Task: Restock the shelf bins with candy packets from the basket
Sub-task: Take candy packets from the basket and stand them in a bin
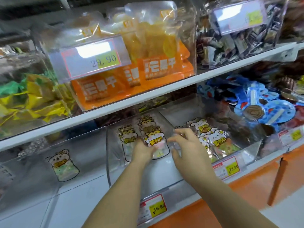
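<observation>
Two hands reach into the middle clear bin (118,170). The left hand (144,150) holds a hamster-print candy packet (155,142) by its lower part, fingers mostly hidden behind it, above other packets (127,137) lying in the bin. The right hand (187,145) hovers just beside the packet's right edge, fingers (181,131) spread and loosely curled; blur hides any contact.

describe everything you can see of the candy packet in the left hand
The candy packet is a clear plastic pouch printed with a cartoon animal, a flower and yellow lettering, with pale sweets showing through below. It stands roughly upright in the middle clear bin of the lower row, in front of similar packets. The left hand grips its lower left side. The right hand is at its right edge, fingers spread; contact is too blurred to tell.
</observation>
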The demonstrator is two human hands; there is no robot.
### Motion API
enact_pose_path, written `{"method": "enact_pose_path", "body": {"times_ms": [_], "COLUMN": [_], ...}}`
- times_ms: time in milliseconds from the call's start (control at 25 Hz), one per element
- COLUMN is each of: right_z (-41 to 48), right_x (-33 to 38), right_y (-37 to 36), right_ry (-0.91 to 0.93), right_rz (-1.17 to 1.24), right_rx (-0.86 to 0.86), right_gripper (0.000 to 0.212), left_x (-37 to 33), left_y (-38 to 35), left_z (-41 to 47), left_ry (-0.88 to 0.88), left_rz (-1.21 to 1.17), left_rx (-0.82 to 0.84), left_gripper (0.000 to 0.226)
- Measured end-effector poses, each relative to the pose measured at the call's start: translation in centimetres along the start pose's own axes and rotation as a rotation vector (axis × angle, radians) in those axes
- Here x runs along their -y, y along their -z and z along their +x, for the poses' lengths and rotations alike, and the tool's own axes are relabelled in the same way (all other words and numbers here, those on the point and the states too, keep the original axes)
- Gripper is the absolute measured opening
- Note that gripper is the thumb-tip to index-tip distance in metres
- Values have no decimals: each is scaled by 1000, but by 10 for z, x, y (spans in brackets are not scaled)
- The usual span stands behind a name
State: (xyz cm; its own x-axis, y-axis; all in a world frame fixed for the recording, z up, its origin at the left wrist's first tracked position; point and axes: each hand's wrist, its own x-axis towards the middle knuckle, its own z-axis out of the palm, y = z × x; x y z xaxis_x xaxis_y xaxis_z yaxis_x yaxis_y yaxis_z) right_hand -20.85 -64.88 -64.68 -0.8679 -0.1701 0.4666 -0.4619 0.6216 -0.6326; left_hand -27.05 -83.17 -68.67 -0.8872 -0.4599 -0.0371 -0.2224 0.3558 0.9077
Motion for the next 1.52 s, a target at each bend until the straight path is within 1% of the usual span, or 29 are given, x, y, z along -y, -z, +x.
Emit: {"method": "enact_pose_path", "body": {"times_ms": [80, 160, 200, 240, 320, 400, 520, 600, 640, 680, 720, 760, 800, 840, 880, 920, 1000, 1160, 1320, 1400, 1480, 1520], "right_z": [0, -1, -2, -2, -3, -4, -3, -3, -3, -4, -4, -4, -4, -4, -4, -4, -5, -5, -6, -6, -6, -6], "right_x": [2, 3, 3, 3, 4, 4, 4, 4, 4, 4, 4, 5, 5, 6, 5, 5, 6, 5, 4, 4, 4, 4], "right_y": [-1, 0, 0, 1, 1, 0, -1, 0, 0, 0, 0, 0, 0, 0, 0, 0, 0, -2, -2, -3, -3, -3], "right_ry": [-5, -9, -7, -6, -4, -5, -6, -12, -13, -12, -11, -10, -14, -21, -27, -29, -20, -6, -3, -4, -6, -6], "right_rz": [-11, -29, -35, -38, -36, -37, -45, -52, -57, -59, -57, -54, -52, -50, -50, -53, -51, -59, -69, -71, -69, -69], "right_rx": [-6, 11, 15, 17, 22, 22, 11, 15, 20, 21, 18, 14, 17, 22, 26, 25, 16, 14, 10, 10, 7, 8], "right_gripper": [26, 26, 26, 26, 26, 26, 25, 25, 25, 25, 25, 25, 25, 25, 25, 25, 25, 27, 25, 24, 24, 24], "left_x": [6, 3, 0, -3, -6, -6, -6, -6, -6, -5, -3, 0, 1, 2, 2, 1, -2, 4, 6, 6, 9, 11], "left_y": [-3, -1, 1, 3, 2, 0, -4, -5, -6, -6, -7, -7, -7, -8, -8, -10, -10, -8, -6, -4, 0, 3], "left_z": [8, 9, 9, 8, 7, 5, 0, -3, -6, -10, -14, -18, -24, -27, -27, -25, -20, -14, -10, -12, -15, -17], "left_ry": [0, 2, 5, 17, 54, 65, 22, -29, -44, -46, -38, -15, 3, -2, 2, 5, 34, 70, 47, 66, 123, 152], "left_rz": [101, 345, 463, 526, 551, 537, 485, 479, 504, 542, 579, 601, 651, 748, 838, 881, 885, 888, 901, 912, 996, 1052], "left_rx": [-25, -110, -134, -135, -135, -159, -205, -202, -171, -98, 4, 126, 251, 356, 421, 445, 435, 406, 392, 377, 386, 397], "left_gripper": [51, 64, 67, 66, 62, 63, 69, 65, 58, 47, 35, 30, 32, 43, 54, 60, 68, 74, 71, 63, 55, 57]}}
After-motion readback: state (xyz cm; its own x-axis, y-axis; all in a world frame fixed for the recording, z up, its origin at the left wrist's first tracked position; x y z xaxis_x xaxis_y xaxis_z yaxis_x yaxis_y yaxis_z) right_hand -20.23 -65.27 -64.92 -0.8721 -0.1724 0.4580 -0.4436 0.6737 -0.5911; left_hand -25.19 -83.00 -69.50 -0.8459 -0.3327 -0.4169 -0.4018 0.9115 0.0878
